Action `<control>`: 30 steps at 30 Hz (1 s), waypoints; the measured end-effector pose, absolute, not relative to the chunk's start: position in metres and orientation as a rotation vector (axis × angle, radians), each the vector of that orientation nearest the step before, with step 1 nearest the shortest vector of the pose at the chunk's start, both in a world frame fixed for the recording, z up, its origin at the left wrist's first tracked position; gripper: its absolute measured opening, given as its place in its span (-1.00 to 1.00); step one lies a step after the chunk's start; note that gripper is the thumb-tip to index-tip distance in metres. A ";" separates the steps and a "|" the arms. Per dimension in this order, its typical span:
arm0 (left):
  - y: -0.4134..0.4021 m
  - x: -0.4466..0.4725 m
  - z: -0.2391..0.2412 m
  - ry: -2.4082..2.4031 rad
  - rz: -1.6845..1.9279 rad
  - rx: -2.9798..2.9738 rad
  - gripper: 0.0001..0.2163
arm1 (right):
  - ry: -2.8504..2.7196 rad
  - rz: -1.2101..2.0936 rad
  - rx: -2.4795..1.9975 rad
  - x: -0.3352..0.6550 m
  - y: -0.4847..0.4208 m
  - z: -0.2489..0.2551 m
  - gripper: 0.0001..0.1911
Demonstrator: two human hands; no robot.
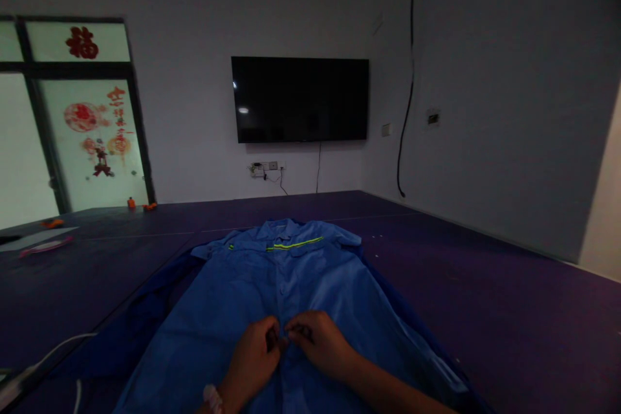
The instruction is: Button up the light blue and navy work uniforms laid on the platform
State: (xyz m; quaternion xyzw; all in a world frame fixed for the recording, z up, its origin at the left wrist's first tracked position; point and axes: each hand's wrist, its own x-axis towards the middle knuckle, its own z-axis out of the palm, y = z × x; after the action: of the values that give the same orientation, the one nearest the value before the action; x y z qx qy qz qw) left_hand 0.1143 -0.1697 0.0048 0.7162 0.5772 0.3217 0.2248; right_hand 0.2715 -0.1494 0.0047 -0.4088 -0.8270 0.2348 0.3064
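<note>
A light blue work shirt (204, 310) with a collar and yellow-green reflective stripes lies front up, its collar away from me. Beneath it, darker blue cloth (145, 317) shows on both sides. Over the lower front placket, my left hand (255, 352) pinches the fabric edge, thumb and finger together. My right hand (317, 339) meets it from the right, its fingertips closed on the same placket. A button (282, 289) is visible on the placket just beyond my hands. Whatever lies between the fingertips is too small to make out.
Purple flooring (460, 297) stretches around the shirt. White cables (63, 344) lie at the lower left, with a pink-edged item (47, 246) and small orange objects (149, 206) farther off. A television (301, 100) hangs on the far wall; a black cable (407, 110) dangles at right.
</note>
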 end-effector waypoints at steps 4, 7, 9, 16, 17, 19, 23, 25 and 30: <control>-0.167 0.113 0.006 1.569 0.913 1.905 -0.88 | -2.290 0.491 -1.143 0.274 -0.154 0.009 -0.72; -0.168 0.111 0.007 1.534 0.877 1.794 -0.90 | -2.379 0.384 -1.198 0.277 -0.160 0.015 -0.69; -0.172 0.110 0.008 1.504 0.822 1.699 -0.90 | -2.417 0.338 -1.231 0.279 -0.165 0.020 -0.67; -0.191 0.107 0.029 1.354 0.399 1.655 -0.79 | -2.488 0.268 -1.311 0.282 -0.174 0.019 -0.78; -0.193 0.106 0.033 1.313 0.332 1.655 -0.80 | -2.503 0.266 -1.292 0.283 -0.175 0.017 -0.78; -0.195 0.104 0.038 1.257 0.257 1.654 -0.82 | -2.548 0.258 -1.232 0.283 -0.178 0.014 -0.75; -0.197 0.097 0.042 1.177 0.218 1.701 -0.88 | -2.685 0.206 -1.129 0.284 -0.187 0.019 -0.60; -0.197 0.096 0.041 1.156 0.190 1.734 -0.83 | -2.742 0.203 -1.102 0.282 -0.192 0.026 -0.56; -0.198 0.099 0.043 1.178 0.220 1.791 -0.81 | -2.887 0.062 -1.177 0.276 -0.199 0.040 -0.63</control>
State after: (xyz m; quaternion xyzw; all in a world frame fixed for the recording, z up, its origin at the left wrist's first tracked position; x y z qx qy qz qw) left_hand 0.0986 -0.1982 0.0425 0.7321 0.4813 0.0899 0.4736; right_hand 0.2764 -0.1992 0.0397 -0.3775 -0.9257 0.0199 0.0118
